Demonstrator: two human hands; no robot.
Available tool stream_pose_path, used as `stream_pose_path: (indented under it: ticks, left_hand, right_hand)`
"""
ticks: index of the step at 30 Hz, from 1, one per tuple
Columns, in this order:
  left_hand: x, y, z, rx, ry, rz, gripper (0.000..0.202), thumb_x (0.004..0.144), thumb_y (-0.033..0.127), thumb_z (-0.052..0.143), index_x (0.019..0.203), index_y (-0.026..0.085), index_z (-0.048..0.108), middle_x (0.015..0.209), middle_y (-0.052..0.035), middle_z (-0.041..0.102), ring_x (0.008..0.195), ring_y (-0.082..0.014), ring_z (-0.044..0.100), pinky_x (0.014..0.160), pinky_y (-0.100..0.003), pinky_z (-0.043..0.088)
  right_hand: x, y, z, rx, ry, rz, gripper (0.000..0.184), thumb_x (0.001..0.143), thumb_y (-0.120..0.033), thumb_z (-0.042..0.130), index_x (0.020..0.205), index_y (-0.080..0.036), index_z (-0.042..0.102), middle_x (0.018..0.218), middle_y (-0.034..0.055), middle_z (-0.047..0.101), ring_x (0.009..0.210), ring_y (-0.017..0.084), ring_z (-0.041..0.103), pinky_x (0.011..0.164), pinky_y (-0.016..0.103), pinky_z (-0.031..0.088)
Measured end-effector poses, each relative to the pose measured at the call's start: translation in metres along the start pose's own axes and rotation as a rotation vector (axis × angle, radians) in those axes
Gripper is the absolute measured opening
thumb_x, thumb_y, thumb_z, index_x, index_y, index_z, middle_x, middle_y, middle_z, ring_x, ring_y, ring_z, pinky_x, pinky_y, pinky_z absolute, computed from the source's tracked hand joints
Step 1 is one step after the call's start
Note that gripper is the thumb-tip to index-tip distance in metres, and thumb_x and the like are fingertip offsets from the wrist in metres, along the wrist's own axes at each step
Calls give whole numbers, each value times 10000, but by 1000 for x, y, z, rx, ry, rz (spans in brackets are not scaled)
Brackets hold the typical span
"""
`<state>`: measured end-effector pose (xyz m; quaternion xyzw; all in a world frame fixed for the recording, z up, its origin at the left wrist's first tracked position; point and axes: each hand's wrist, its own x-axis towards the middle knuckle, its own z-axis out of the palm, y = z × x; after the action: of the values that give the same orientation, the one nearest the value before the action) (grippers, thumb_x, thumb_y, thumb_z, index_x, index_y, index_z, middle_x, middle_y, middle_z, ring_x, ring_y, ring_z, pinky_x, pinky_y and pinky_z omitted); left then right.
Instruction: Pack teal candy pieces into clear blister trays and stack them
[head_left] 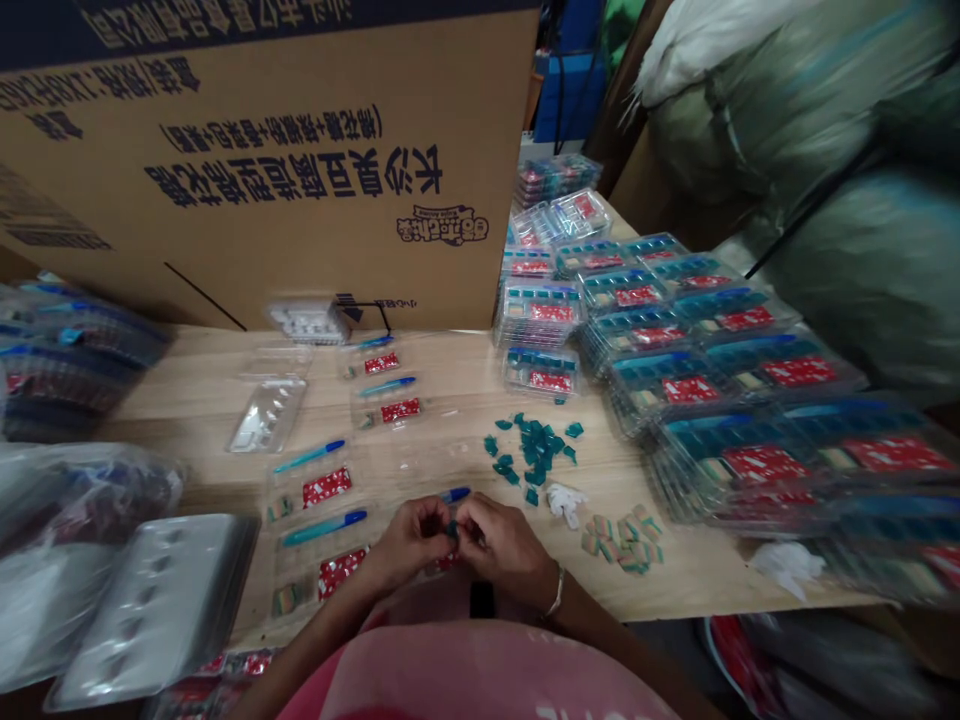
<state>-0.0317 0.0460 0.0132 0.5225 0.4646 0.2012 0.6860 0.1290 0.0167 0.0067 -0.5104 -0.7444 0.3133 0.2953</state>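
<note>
My left hand [411, 540] and my right hand [504, 545] meet at the near edge of the wooden table [450, 400]. Both are closed in a pinch around a small teal piece [452, 527] held between the fingertips. A blue pen tip [454, 494] shows just beyond my hands, over a clear blister tray. A loose pile of small teal pieces [534, 450] lies a little beyond my right hand. A bracelet sits on my right wrist.
Filled clear packs with red cards and blue pens lie in rows [322, 480]. Finished packs are stacked at the right [675, 340]. A big cardboard box [285, 160] stands behind. Empty trays [161, 600] sit near left. Striped pieces [622, 540] and a bagged bundle [817, 180] lie right.
</note>
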Motion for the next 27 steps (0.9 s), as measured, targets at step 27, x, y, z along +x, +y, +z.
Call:
stream_pose_path:
  ticks: [27]
  left_hand:
    - [83,5,-5,121,256,244,148,627,241,694,698,145,605,640,9,605,587,-108,530,576,-219,407]
  right_hand:
    - [59,57,-13,202,118,231,107,650,-83,526,687,-165,584,604,-35,561,568,101,497,539,192,353]
